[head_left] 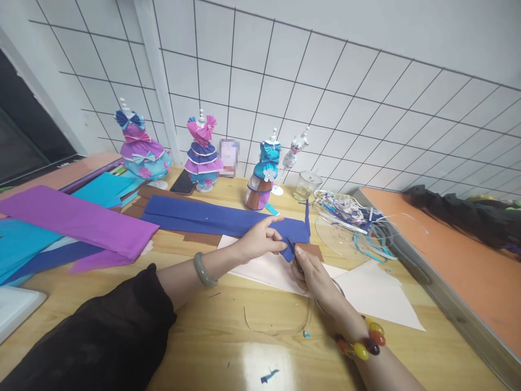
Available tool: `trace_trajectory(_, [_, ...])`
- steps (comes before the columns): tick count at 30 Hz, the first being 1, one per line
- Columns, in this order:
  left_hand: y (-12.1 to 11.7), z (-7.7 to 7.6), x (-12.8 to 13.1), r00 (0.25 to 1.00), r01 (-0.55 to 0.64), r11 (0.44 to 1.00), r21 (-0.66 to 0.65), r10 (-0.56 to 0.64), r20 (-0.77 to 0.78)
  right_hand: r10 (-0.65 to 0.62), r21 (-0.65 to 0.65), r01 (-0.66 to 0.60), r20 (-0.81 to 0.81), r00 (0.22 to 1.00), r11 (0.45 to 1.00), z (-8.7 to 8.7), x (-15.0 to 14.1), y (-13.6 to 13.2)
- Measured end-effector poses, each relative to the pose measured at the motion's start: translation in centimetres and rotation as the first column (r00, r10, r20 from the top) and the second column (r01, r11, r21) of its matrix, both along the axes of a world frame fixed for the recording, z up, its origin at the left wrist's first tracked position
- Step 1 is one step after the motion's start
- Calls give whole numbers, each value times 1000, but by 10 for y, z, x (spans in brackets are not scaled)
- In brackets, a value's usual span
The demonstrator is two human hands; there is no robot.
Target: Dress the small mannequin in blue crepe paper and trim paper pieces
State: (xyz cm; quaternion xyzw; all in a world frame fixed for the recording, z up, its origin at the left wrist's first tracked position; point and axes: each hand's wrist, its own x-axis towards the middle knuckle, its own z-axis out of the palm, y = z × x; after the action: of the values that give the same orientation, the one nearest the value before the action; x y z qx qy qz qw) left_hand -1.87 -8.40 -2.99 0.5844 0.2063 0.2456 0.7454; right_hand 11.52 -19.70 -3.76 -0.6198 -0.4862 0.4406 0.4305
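My left hand (260, 239) pinches a small dark blue piece of crepe-like paper (287, 253) between thumb and fingers. My right hand (314, 271) is closed around scissors (290, 242); their dark blades meet the blue piece, while the handles are mostly hidden by my fingers. Behind both hands lies a long folded dark blue strip (228, 216). Under them are pale pink sheets (378, 290) and a brown sheet (315, 251).
Several small dress forms, such as one in a teal bodice (269, 155), stand along the back near a glass (307, 186) and a phone (183, 183). A purple sheet (81, 222) lies left. Ribbon scraps (345, 209) fill a clear dish at right. A grey edge borders an orange surface (459, 250).
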Motion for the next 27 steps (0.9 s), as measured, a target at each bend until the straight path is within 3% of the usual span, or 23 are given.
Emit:
trace_trajectory(15, [-16, 1, 4, 991, -116, 988, -98, 121, 48, -12, 6, 13, -86, 996, 1000, 0, -1, -2])
trace_trajectory(27, [-21, -2, 7, 984, -157, 947, -279, 175, 39, -47, 17, 49, -81, 996, 999, -3, -2, -1])
